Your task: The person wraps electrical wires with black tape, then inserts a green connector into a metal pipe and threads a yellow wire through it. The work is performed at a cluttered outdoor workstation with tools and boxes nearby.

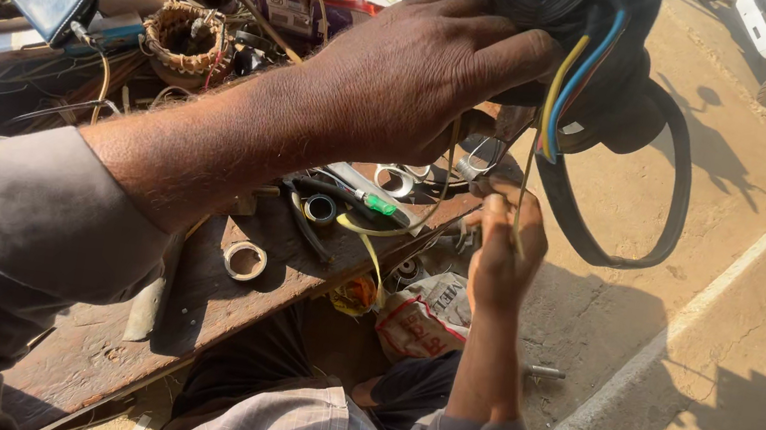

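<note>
The left hand [414,73] is clamped around a coil of black cable [572,31], holding it up over the table [187,307] so its blue and yellow wires [563,90] hang free. Below it, the right hand [504,248] pinches one thin yellow strand between closed fingertips, drawing it taut and apart from the rest. On the table lie a green-handled screwdriver [375,204], metal rings [245,260] and a wound motor coil [187,39].

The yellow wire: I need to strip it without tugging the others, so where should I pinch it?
Pinch the yellow wire on its free lower run, near where the right hand holds it, coming from below. There it hangs apart from the blue wire; higher up both bundle beside the left hand.
</note>
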The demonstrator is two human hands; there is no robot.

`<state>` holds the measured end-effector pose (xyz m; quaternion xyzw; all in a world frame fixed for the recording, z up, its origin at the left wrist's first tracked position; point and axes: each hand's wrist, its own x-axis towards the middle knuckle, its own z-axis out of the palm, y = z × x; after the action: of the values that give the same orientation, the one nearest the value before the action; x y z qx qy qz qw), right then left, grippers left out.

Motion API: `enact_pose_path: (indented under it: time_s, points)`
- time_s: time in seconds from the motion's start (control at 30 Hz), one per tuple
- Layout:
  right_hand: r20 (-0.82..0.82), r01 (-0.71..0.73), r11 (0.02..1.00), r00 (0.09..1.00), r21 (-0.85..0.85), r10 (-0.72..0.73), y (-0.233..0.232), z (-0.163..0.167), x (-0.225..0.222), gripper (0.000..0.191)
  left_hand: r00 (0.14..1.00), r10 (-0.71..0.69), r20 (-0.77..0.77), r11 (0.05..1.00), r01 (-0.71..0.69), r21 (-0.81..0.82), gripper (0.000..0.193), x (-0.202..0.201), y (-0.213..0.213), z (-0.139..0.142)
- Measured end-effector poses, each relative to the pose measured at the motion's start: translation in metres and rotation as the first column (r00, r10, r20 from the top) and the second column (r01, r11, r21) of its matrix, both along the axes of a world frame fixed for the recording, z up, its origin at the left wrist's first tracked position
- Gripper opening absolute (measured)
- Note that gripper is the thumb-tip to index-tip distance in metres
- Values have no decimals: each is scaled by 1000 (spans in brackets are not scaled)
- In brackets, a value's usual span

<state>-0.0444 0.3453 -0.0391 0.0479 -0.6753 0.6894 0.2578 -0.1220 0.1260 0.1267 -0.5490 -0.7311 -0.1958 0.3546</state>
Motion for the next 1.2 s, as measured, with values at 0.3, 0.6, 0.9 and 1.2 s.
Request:
enact_pose_path:
  time_s: [0.3,0.6,0.9,1.2]
  points:
    - [49,-36,502,999,864,-13,-63,1,-80,42,990,141,19,989,-141,40,49,7,10,-9]
    - [293,-233,215,904,948,-311,-66,21,-79,32,990,127,-64,990,-122,69,29,15,1,-16]
    - [571,-353,511,733,783,-369,28,0,8,29,984,-125,130,978,100,180,30,25,-34,2]
    - [505,-161,892,775,-423,380,-11,-88,131,56,974,-110,197,984,79,161,25,19,-66,26]
